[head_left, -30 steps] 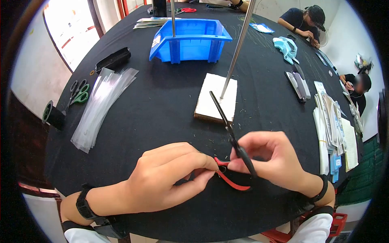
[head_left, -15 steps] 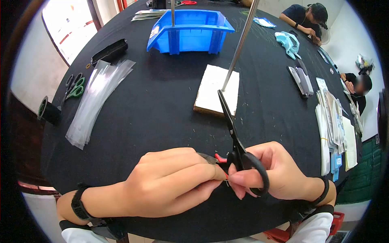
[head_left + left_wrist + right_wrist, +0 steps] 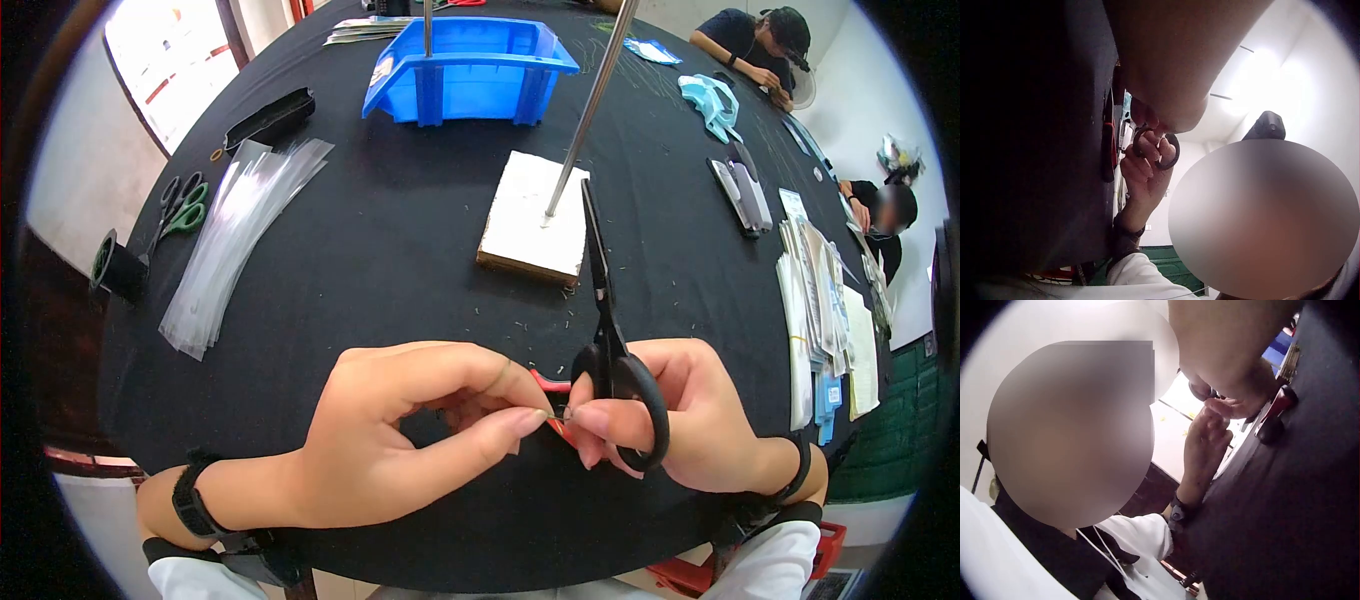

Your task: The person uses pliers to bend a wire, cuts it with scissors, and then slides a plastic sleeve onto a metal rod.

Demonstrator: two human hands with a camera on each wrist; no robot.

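In the head view, black scissors (image 3: pixel 603 300) stand with their blades pointing away, towards the white block. My right hand (image 3: pixel 690 410) holds them by the handle loops, its thumb and fingertips close to the left hand's. Thumb and forefinger of my left hand (image 3: pixel 420 430) pinch a tiny thin dark piece (image 3: pixel 558 417) between the two hands; its kind cannot be told. Below the fingertips, red-handled pliers (image 3: pixel 548 382) lie on the black cloth, partly hidden by the hands. In the right wrist view the pliers (image 3: pixel 1280 406) lie beside the hands.
Ahead stands a metal rod on a white block (image 3: pixel 525 215), with a blue bin (image 3: pixel 470 95) behind. Clear plastic strips (image 3: pixel 235 250), green-handled scissors (image 3: pixel 188 212) and a black spool (image 3: pixel 118 268) lie left. A stapler (image 3: pixel 742 195) and paper packets (image 3: pixel 815 310) lie right. Two people sit farther off.
The scissors have swung from leaning left to nearly upright in view, pointing away. The left hand's thumb and forefinger have come into view, meeting the right fingertips. The pliers are now more covered.
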